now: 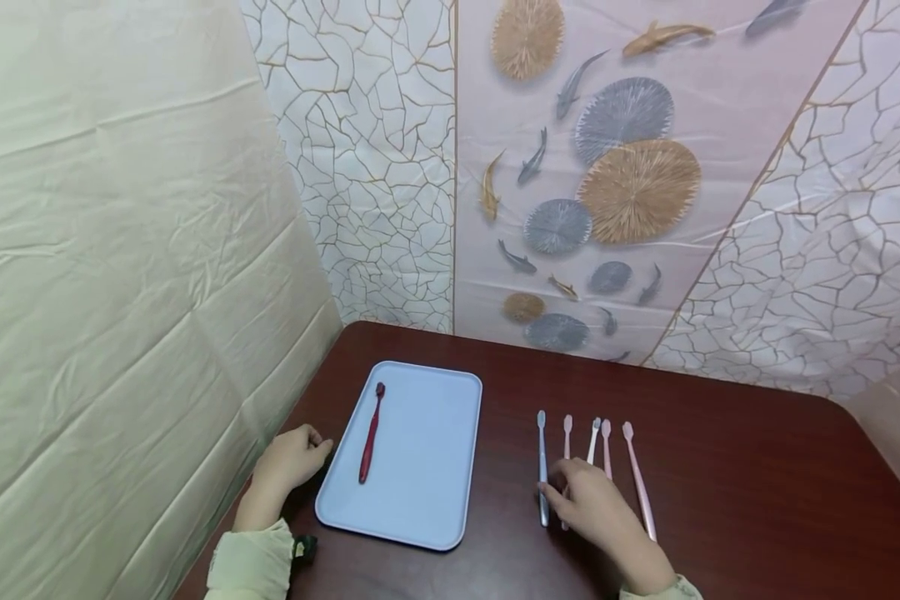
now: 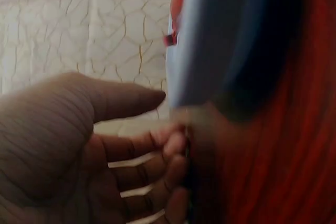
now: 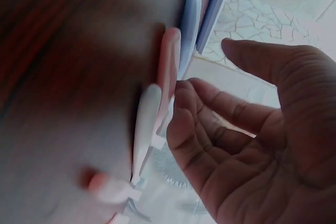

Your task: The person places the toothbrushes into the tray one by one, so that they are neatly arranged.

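Note:
My right hand [image 1: 591, 507] hovers over a row of toothbrushes, thumb apart from loosely bent fingers and nothing between them. Its fingertips lie close to a pink toothbrush [image 3: 168, 59] in the right wrist view. Left of that one is a blue toothbrush [image 1: 542, 446]; to its right come a white toothbrush [image 1: 593, 440], another pink toothbrush [image 1: 607, 450] and a pink toothbrush [image 1: 641, 485] at the row's end. The hand hides some handles from the head view. My left hand [image 1: 291, 458] rests loosely curled on the table beside the tray's left edge, holding nothing.
A light blue rectangular tray [image 1: 427, 442] lies on the dark red-brown table [image 1: 757, 492]. Inside it, toward the left, is a red toothbrush [image 1: 371, 437]. Patterned cloth [image 1: 390, 167] hangs behind the table, and a plain pale cloth [image 1: 135, 250] hangs along the left.

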Available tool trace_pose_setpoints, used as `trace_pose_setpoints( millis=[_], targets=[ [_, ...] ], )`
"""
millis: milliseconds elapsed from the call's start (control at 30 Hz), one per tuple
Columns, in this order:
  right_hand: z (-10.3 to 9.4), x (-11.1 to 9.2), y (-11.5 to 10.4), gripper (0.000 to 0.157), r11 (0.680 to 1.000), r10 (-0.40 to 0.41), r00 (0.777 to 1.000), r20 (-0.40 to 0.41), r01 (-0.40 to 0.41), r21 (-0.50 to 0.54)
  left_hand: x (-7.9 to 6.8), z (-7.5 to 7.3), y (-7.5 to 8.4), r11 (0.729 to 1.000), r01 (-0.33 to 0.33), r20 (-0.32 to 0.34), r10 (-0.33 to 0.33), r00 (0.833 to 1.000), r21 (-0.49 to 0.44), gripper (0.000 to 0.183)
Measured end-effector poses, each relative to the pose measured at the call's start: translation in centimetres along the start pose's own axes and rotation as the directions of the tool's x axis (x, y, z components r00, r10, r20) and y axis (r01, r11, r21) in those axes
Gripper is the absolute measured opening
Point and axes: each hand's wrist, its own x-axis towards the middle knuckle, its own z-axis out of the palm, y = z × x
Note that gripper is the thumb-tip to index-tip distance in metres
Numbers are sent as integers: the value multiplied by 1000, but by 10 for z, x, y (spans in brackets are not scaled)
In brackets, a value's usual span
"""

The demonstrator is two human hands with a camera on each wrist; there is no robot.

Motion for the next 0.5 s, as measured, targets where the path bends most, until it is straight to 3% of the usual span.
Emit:
trace_pose_setpoints(
  millis=[233,500],
  targets=[
    [12,13,-2,26,996,86,996,26,-85,-35,6,15,-14,991,-36,-7,35,999,-131,23],
    [17,25,-5,31,984,153,987,56,-146,-105,12,18,-20,984,-66,-25,62,998,-164,26]
  ],
)
